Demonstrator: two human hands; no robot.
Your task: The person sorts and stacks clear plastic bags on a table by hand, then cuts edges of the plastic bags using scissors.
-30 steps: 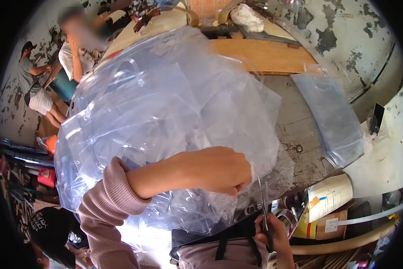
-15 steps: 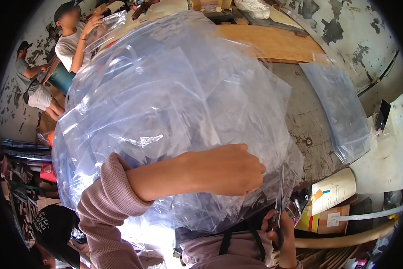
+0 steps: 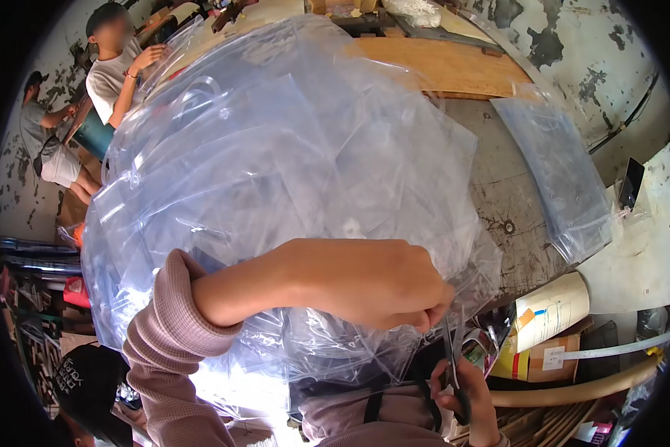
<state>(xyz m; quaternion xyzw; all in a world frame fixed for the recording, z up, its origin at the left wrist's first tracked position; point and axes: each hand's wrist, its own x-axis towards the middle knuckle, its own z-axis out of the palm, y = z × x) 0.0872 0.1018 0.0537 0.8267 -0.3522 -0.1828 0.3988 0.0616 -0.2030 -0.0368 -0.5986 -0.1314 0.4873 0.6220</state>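
Note:
My left hand (image 3: 394, 287) reaches across the front of a big heap of clear plastic sheeting (image 3: 275, 171), its fingers curled and pinched on the sheeting's right front edge. Just below and to the right, my right hand (image 3: 465, 391) grips a pair of scissors (image 3: 454, 365) by the handles, blades pointing up beside the left fingertips. The blades look slightly apart at the plastic's edge. A flat stack of clear plastic (image 3: 558, 179) lies on the worn table (image 3: 506, 216) to the right.
A wooden board (image 3: 439, 67) lies at the back. Two people stand at the upper left, one with a hand at the plastic; a black cap (image 3: 89, 387) shows at the lower left. At right are a phone (image 3: 631, 184), a cardboard box (image 3: 555, 357) and a paper roll (image 3: 551, 311).
My left hand has shifted right along the plastic's edge. The scissors have moved up to it, then slightly left and down in the view. The person at the back has lowered a hand.

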